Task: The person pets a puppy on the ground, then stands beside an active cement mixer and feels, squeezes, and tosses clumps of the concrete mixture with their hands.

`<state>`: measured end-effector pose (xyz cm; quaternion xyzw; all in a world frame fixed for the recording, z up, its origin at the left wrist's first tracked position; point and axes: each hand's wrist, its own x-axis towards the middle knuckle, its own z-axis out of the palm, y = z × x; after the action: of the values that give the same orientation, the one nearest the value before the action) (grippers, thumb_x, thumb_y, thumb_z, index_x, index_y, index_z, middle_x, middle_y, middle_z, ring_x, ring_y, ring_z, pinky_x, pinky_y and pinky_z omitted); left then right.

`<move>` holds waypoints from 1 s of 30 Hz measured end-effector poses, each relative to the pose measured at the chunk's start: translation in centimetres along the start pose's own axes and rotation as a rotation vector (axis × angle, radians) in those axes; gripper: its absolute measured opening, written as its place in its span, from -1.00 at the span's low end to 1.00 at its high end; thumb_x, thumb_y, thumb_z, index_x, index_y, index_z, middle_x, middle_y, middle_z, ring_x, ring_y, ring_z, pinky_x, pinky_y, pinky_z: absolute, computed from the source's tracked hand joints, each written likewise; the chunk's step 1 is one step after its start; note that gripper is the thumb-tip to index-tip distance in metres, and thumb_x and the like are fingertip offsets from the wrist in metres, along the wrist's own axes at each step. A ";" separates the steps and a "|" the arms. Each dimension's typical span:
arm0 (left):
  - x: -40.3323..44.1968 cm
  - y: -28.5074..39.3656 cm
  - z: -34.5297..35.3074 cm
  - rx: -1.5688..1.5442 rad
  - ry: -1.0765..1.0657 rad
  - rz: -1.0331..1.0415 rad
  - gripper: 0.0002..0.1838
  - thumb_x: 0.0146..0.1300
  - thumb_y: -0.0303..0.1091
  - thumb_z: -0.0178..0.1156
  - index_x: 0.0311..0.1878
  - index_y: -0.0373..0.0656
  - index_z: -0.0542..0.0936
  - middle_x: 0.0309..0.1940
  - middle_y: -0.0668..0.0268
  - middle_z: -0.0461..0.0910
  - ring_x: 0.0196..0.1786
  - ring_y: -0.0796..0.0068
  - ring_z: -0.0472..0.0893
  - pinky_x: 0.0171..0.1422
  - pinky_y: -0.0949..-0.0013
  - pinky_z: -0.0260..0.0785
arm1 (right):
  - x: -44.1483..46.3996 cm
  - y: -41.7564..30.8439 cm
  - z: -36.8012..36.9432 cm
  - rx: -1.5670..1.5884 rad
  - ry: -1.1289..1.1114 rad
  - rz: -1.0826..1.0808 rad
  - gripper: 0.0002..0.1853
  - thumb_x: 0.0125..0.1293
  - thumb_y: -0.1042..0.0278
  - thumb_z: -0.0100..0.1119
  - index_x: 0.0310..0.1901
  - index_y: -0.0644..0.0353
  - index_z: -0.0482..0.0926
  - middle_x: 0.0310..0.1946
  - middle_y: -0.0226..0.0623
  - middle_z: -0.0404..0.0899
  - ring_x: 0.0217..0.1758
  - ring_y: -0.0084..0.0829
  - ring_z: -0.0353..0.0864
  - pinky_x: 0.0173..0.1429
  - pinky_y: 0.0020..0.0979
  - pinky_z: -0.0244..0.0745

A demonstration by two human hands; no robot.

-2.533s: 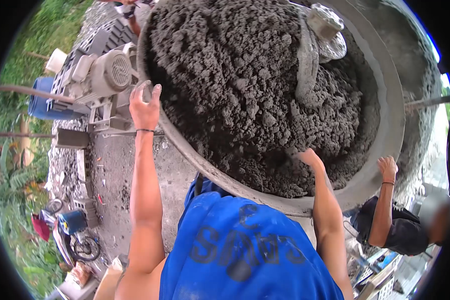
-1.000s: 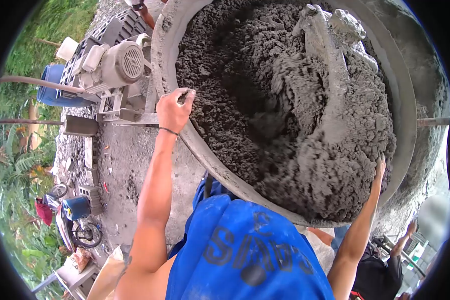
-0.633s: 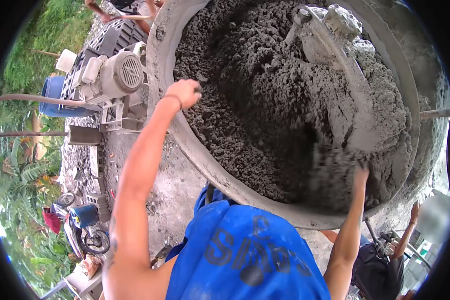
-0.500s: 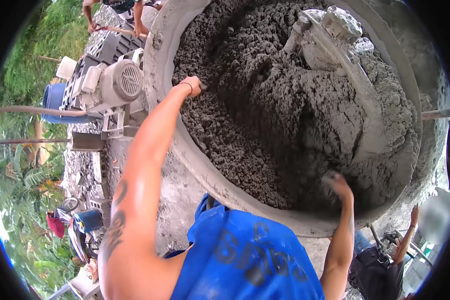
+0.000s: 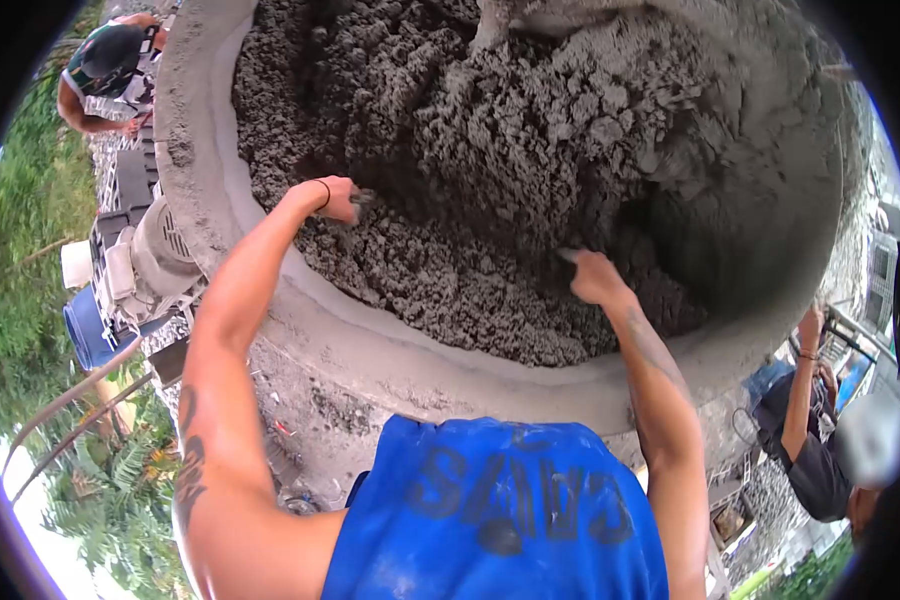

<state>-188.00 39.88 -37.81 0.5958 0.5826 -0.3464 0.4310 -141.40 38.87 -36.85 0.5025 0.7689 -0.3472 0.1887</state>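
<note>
Ana: Where is the grey mix (image 5: 530, 150)?

Ben: It is inside the big round tub (image 5: 195, 150). It is dark and lumpy. On the right side there is a deep, shadowy dip (image 5: 675, 240) in it.

Ana: What is the left hand (image 5: 342, 201) doing?

Ben: It is over the mix, inside the tub, near the left rim. Its fingers bend down. I can't tell if they squeeze some mix or if there is nothing in them. A thin black band (image 5: 326, 194) goes around the wrist.

Ana: And the right hand (image 5: 598, 278)?

Ben: It is over the mix too, well apart from the left one, near the dip. One finger sticks out and the others look curled. I can't see if it pinches anything.

Ana: What is at the top?

Ben: A thick bar (image 5: 492, 25) with grey stuff all over it. It pokes down into the mix.

Ana: Who else is there?

Ben: One person (image 5: 815, 470) in a dark shirt is outside the tub on the right, with an arm up near its side. Another person (image 5: 115, 65) is past the rim, at the top left. Below that one are a dusty motor (image 5: 160, 250) and a blue barrel (image 5: 88, 330).
</note>
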 end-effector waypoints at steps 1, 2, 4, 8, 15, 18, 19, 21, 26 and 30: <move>-1.9 1.6 -0.7 -0.092 -0.010 0.130 -0.48 -0.05 -0.25 0.23 0.06 -0.16 0.60 -0.07 0.03 0.66 -0.02 0.13 0.66 0.05 0.16 0.51 | -0.1 -2.2 0.2 -0.011 -0.177 0.034 -0.47 0.03 0.54 0.04 0.12 0.12 0.59 -0.11 0.10 0.63 0.05 0.05 0.59 0.14 -0.09 0.51; -3.4 3.3 -1.1 -0.189 -0.016 0.259 -0.46 -0.06 -0.24 0.20 0.09 -0.13 0.58 -0.11 -0.01 0.66 -0.06 0.10 0.66 0.04 0.18 0.50 | -1.3 -4.2 -0.1 0.053 -0.224 -0.033 -0.46 0.02 0.56 0.06 0.11 0.08 0.61 -0.05 0.11 0.61 0.07 0.05 0.58 0.15 -0.09 0.51; -6.7 8.5 -0.7 -0.414 0.190 0.379 -0.35 -0.02 -0.23 0.18 0.24 -0.15 0.47 -0.03 0.00 0.62 -0.01 0.11 0.62 0.10 0.16 0.47 | -1.8 -5.5 1.8 0.062 -0.488 -0.056 -0.49 0.04 0.53 0.11 0.12 0.11 0.60 -0.03 0.05 0.62 0.02 -0.01 0.62 0.13 -0.10 0.53; -9.3 18.5 9.3 -0.168 -0.446 0.778 -0.30 0.39 0.18 -0.06 0.37 -0.20 0.33 0.34 -0.09 0.29 0.42 -0.01 0.27 0.51 0.13 0.07 | -3.2 -7.1 -1.7 0.006 -0.868 -0.140 -0.56 0.12 0.39 0.13 0.09 0.10 0.63 -0.08 -0.09 0.67 -0.14 -0.21 0.64 0.00 -0.16 0.59; -8.8 21.0 11.2 0.057 -0.416 0.636 -0.44 0.26 0.00 0.16 0.20 -0.20 0.50 0.14 0.04 0.56 0.17 0.03 0.55 0.26 0.10 0.36 | -6.9 -3.0 -0.8 -0.103 -0.786 -0.074 -0.48 0.24 0.27 -0.06 0.24 0.23 0.49 0.26 -0.05 0.46 0.31 -0.15 0.47 0.31 -0.17 0.39; -8.8 19.5 9.2 -0.144 -0.157 0.625 -0.47 0.27 -0.08 0.13 0.22 -0.21 0.47 0.22 0.06 0.51 0.21 0.09 0.53 0.29 0.10 0.35 | -8.8 -7.6 -1.5 -0.352 -0.949 -0.102 -0.50 0.17 0.34 0.00 0.19 0.08 0.57 0.09 -0.20 0.62 0.05 -0.13 0.62 0.05 -0.12 0.55; -9.0 19.1 8.0 -0.385 -0.008 0.622 -0.48 0.30 -0.12 0.10 0.24 -0.21 0.45 0.27 0.06 0.45 0.28 0.11 0.47 0.36 0.09 0.30 | -8.1 -7.5 -1.8 -0.216 -1.012 -0.155 -0.54 0.18 0.29 0.04 0.14 0.07 0.61 0.11 -0.24 0.62 0.06 -0.12 0.61 0.05 -0.10 0.54; -6.2 19.1 11.4 -0.246 -0.085 0.690 -0.47 0.31 -0.10 0.10 0.25 -0.21 0.43 0.23 0.02 0.45 0.31 0.10 0.44 0.39 0.10 0.26 | -6.8 -7.3 -2.5 -0.045 -1.115 -0.177 -0.57 0.21 0.23 0.10 0.11 0.10 0.63 0.12 -0.20 0.61 0.05 -0.13 0.62 0.01 -0.10 0.53; -9.5 21.2 13.4 -0.155 -0.195 0.705 -0.46 0.33 -0.08 0.09 0.29 -0.16 0.41 0.08 -0.02 0.55 0.20 0.07 0.51 0.28 0.11 0.34 | -8.0 -7.7 -6.1 0.020 -0.894 -0.113 -0.55 0.21 0.16 0.17 0.10 0.19 0.61 0.00 -0.13 0.64 -0.05 -0.21 0.63 -0.04 -0.19 0.55; -7.8 21.1 13.5 -0.509 -0.030 0.634 -0.56 0.37 -0.08 0.04 0.17 -0.17 0.43 -0.19 0.18 0.63 -0.10 0.32 0.60 0.01 0.26 0.44 | -6.9 -7.2 -6.4 0.408 -0.472 -0.270 -0.54 0.24 0.29 0.19 0.17 0.23 0.51 -0.15 -0.24 0.67 -0.13 -0.47 0.62 -0.10 -0.38 0.53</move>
<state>-166.50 25.46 -33.66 0.6149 0.4308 -0.0496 0.6587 -144.58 37.19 -25.57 0.3295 0.6783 -0.6224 0.2095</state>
